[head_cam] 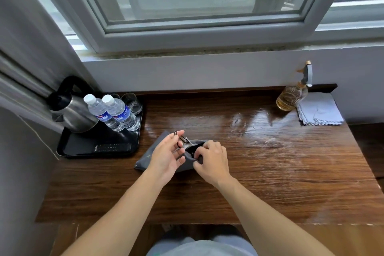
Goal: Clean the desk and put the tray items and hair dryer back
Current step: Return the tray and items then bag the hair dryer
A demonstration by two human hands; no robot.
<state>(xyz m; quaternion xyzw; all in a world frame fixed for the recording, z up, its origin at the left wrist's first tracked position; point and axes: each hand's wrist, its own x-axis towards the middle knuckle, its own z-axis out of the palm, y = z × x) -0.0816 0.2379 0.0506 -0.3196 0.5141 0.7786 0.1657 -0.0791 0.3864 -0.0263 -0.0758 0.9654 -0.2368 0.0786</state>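
A grey drawstring pouch (145, 157) lies on the wooden desk (259, 162), something black showing in its open mouth. My left hand (166, 156) pinches the pouch's drawstring with its small clasp at the pouch's top edge. My right hand (212, 160) grips the rim of the pouch's mouth with curled fingers. At the desk's left end stands a black tray (68, 147) with a steel kettle (72, 114), two water bottles (116, 113), glasses (133, 102) and a remote (113, 148). The hair dryer itself cannot be made out.
A spray bottle with amber liquid (292, 95) stands at the back right beside a folded grey cloth (319, 111). The desk surface shines wet with streaks in the middle and right. A window and sill run behind; a curtain hangs at left.
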